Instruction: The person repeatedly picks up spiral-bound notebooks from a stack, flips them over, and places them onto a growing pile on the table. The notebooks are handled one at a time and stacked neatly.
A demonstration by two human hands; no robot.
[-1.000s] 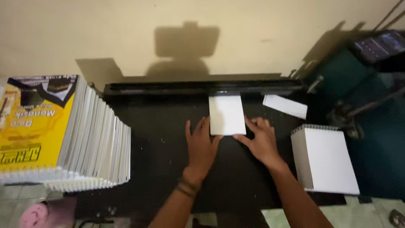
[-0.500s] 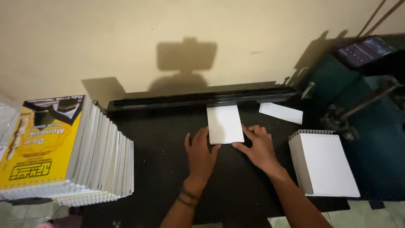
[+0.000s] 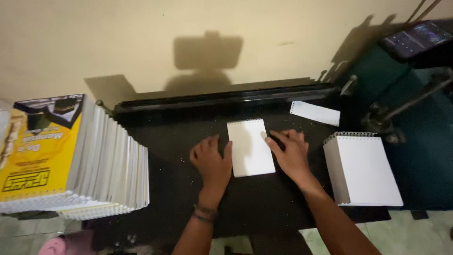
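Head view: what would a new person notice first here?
First, the two hands in the middle: the left hand and right hand press the sides of a small white notepad on the black table. Next, the tall stack of yellow-covered booklets at far left.

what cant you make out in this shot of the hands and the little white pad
Head view only:
- Underside of the small white pad: it lies flat on the black table.
- Palms of the left hand and right hand: turned down.
- Stack of yellow-covered booklets: cut off by the left edge.
- Dark screen, top right: too small and dim to make out.
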